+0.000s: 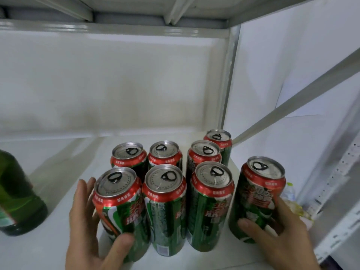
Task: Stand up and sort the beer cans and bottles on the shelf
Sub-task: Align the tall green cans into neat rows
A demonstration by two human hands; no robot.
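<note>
Several green beer cans with red rims stand upright on the white shelf (58, 191). My left hand (87, 227) wraps around the front-left can (120, 211), thumb in front, fingers behind. My right hand (280, 236) grips the far-right can (257, 199), which stands a little apart from the group, tilted slightly. Between them stand two front cans (165, 207) (211, 203), with more cans (165, 154) in a row behind. A green glass bottle (17, 201) stands upright at the left edge, partly cut off by the frame.
A grey metal upright (228, 78) and a diagonal brace (292, 102) stand at the back right. The shelf above (116, 26) hangs low overhead. White wall panels close the back. Bare shelf surface lies between the bottle and the cans.
</note>
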